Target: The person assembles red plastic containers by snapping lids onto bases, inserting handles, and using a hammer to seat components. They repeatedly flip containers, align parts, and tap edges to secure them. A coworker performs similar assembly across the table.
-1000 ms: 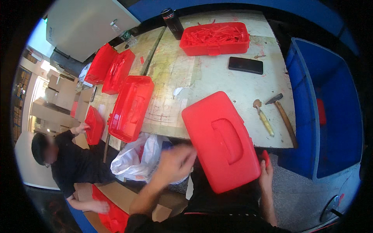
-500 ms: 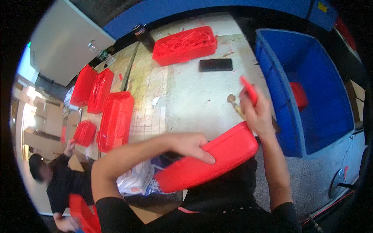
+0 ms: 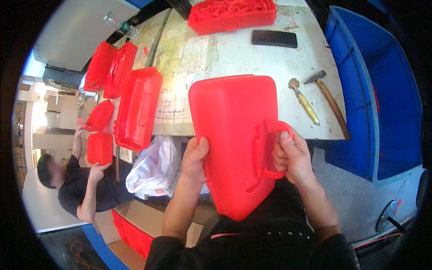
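Note:
A red plastic case (image 3: pixel 229 139) with rounded corners is held up in front of me, over the near edge of the worktable (image 3: pixel 180 112). My left hand (image 3: pixel 195 159) grips its left edge, thumb on the near face. On the other side, my right hand (image 3: pixel 292 157) is closed around a red carrying handle (image 3: pixel 272 128) that stands out from the case. To the right on the table lie a hammer (image 3: pixel 330 99) with a wooden handle and a short yellow-handled tool (image 3: pixel 306 104) with a brownish lumpy end.
A red box of red plastic scraps (image 3: pixel 231 13) and a black phone (image 3: pixel 274 38) lie farther back. Left are an open red case (image 3: pixel 137 108) and several red parts. A blue bin (image 3: pixel 355 67) stands right. A co-worker (image 3: pixel 90 184) holds red pieces; a carton (image 3: pixel 177 225) sits below.
The red case has turned from lying slantwise to upright, its handle now in my right hand. Earlier that hand held a blurred red piece above the table. My left hand has shifted to the case's left edge.

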{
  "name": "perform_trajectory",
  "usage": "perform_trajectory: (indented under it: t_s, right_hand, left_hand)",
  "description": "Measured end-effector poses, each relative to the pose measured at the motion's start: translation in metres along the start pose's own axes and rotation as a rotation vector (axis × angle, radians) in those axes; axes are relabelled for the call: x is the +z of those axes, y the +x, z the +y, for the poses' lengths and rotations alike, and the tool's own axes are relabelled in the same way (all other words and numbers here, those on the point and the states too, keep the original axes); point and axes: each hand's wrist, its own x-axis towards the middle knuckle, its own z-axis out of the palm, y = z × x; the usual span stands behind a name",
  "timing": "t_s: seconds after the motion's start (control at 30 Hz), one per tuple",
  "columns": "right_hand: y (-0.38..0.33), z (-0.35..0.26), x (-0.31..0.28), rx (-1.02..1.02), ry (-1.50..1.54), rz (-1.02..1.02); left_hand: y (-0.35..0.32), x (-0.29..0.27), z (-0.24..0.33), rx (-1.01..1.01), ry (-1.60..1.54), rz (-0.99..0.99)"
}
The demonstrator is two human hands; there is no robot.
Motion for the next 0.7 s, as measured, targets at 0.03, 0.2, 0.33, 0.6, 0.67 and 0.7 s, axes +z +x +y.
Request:
perform_trajectory:
  t_s: [0.03,0.2,0.33,0.6,0.67,0.7]
  right_hand:
    - [-0.003,0.002,-0.003,0.049,-0.06,0.024]
    - [-0.025,0.021,-0.004,0.081,0.041,0.135]
    - [-0.026,0.029,0.002,-0.058,-0.038,0.184]
    - [-0.023,0.014,-0.003,-0.25,-0.146,-0.001]
    - [-0.028,0.012,-0.004,-0.33,-0.25,-0.201]
    - [-0.032,0.011,-0.004,-0.306,-0.272,-0.21]
  left_hand:
    - [-0.005,-0.001,-0.004,0.013,-0.016,-0.104]
    - [-0.02,-0.007,-0.016,-0.044,-0.015,-0.014]
    - [-0.015,0.009,-0.018,-0.118,-0.03,0.0]
    - [-0.04,0.034,-0.037,-0.009,-0.002,-0.182]
    - [-0.049,0.011,-0.036,-0.135,-0.078,-0.124]
    - [-0.051,0.0,-0.03,-0.186,-0.141,-0.059]
